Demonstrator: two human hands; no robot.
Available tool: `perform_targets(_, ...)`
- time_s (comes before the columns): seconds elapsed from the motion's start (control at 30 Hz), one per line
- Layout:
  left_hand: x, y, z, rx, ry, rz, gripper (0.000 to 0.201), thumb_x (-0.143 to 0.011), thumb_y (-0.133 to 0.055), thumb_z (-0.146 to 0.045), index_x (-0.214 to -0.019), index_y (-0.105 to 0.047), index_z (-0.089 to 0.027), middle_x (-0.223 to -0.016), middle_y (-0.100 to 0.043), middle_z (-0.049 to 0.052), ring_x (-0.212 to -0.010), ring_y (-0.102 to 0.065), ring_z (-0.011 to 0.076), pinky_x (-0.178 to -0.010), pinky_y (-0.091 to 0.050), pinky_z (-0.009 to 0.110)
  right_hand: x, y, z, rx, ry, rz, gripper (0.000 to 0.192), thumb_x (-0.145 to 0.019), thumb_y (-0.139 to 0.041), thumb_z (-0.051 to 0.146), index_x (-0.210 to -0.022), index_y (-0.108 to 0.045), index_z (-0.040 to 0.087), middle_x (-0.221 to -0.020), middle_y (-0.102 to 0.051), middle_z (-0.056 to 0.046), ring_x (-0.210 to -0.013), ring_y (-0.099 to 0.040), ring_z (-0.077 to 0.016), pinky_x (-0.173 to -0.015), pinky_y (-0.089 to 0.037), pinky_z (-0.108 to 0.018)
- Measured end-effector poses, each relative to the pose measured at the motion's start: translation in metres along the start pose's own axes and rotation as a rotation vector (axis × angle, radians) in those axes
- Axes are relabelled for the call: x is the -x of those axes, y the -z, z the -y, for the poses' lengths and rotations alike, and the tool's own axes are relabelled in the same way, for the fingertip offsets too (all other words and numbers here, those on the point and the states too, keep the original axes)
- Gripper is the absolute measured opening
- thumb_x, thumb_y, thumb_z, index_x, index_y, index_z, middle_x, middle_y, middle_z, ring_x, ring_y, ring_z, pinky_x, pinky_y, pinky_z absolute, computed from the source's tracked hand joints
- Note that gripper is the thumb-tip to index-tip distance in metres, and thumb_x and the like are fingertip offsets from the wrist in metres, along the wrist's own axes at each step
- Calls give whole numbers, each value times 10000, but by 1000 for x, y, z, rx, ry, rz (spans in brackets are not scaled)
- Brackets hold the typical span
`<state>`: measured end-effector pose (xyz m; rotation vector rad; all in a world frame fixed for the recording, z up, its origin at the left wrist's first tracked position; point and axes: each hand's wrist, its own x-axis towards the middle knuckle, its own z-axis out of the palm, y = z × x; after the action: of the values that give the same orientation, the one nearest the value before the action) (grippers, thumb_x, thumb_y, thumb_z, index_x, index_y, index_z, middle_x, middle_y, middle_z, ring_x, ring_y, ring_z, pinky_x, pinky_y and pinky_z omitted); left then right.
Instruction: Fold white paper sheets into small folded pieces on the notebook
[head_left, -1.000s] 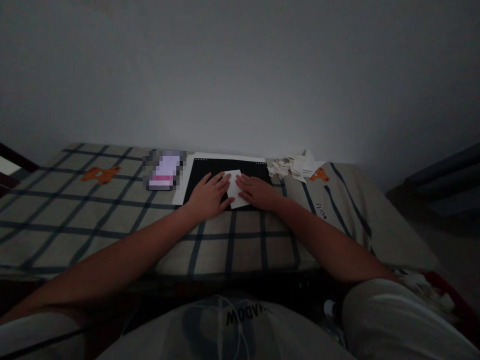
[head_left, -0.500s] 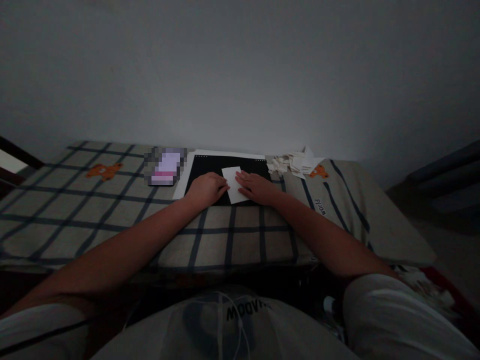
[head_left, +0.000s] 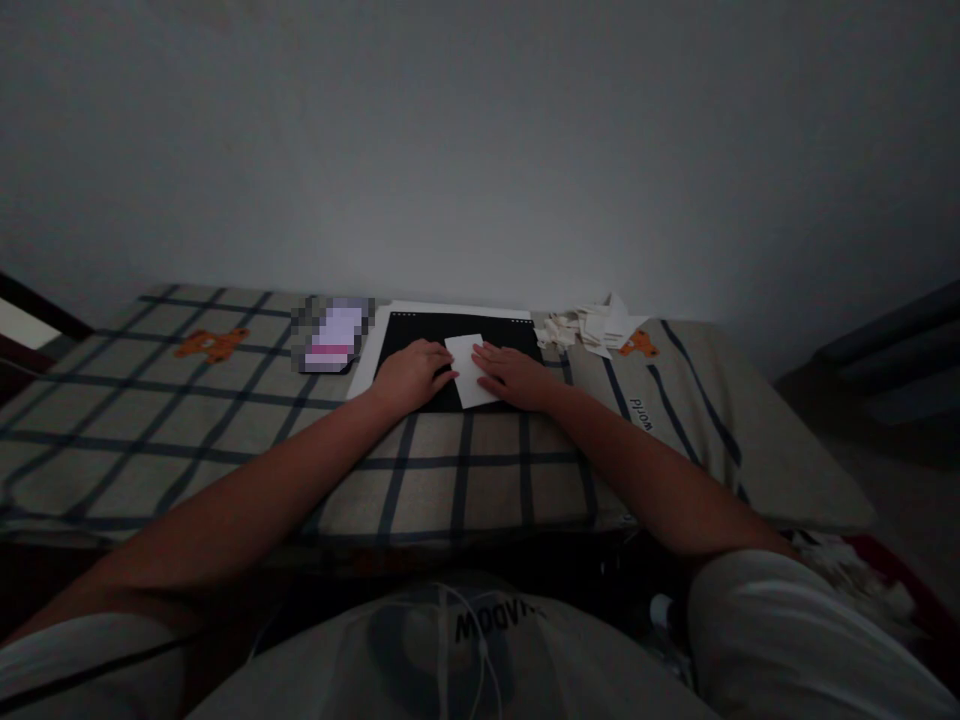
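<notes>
— Looking through your head camera, where do your hands sit?

— Your left hand (head_left: 411, 374) lies on the black board (head_left: 420, 335) with its fingers curled loosely, fingertips touching the left edge of the white paper piece (head_left: 469, 370). Your right hand (head_left: 514, 375) lies flat and open, palm down, pressing the paper's right side. Neither hand grips anything.

— And where is that paper?

— It lies flat on the black board, between your two hands, its near corner reaching the board's front edge. The board rests on a white sheet (head_left: 366, 362) atop the checked blanket (head_left: 225, 440).

— What else do you have around?

— A blurred phone (head_left: 334, 334) lies just left of the board. A heap of folded paper scraps (head_left: 592, 327) sits to the right, near an orange bear print (head_left: 639, 346).
</notes>
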<state>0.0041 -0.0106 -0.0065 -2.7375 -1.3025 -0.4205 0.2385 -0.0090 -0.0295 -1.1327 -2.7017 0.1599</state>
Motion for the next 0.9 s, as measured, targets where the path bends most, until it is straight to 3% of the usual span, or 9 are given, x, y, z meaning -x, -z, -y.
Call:
perform_targets(0.23,6,18,-8,-50,7,94,487,-865,-510,-561,-1178,-658,-218,-1251,-629,77,-1137,-544,283,-919,-406,416,0,-2,-1,-20,0,-16,548,-985,-333,403,-1448,-399,118,-1519,-351,-165,-1434,-295,-257,-1148,-272,-482)
perform_targets(0.4,10,20,-15,-42,33,107,700,-736,-561,-728,-1211,-623,-217,-1307,-589,94,-1181,-506,314,-955,-369,431,0,0,1,8,5,-18,546,-985,-330,394,-1448,-397,111,-1515,-362,-164,-1430,-304,-257,-1143,-283,-476)
perform_targets(0.6,3,22,-7,-70,-48,111,750,-706,-545,-775,-1163,-622,-186,-1243,-603,107,-1133,-530,307,-949,-371,430,0,1,1,-2,3,-24,545,-978,-358,393,-1443,-403,112,-1510,-373,-166,-1424,-319,-258,-1148,-277,-471)
perform_targets(0.73,-16,22,12,4,-169,139,523,-829,-509,-652,-1027,-657,-191,-1160,-632,86,-1085,-566,252,-915,-414,365,1,0,0,-20,22,-58,561,-972,-375,393,-1459,-375,115,-1524,-351,-170,-1435,-293,-260,-1144,-285,-472)
perform_targets(0.8,-23,19,20,41,-231,119,409,-864,-523,-554,-992,-661,-191,-1251,-597,84,-1143,-545,243,-954,-408,363,2,2,0,-19,18,-99,583,-959,-412,391,-1466,-357,111,-1548,-296,-181,-1448,-258,-269,-1136,-295,-471)
perform_targets(0.9,-28,12,25,87,-225,78,344,-874,-540,-485,-1000,-644,-182,-1242,-613,88,-1154,-550,237,-967,-417,366,5,6,2,19,0,-193,576,-928,-494,372,-1442,-401,128,-1565,-256,-181,-1451,-239,-295,-1112,-308,-489)
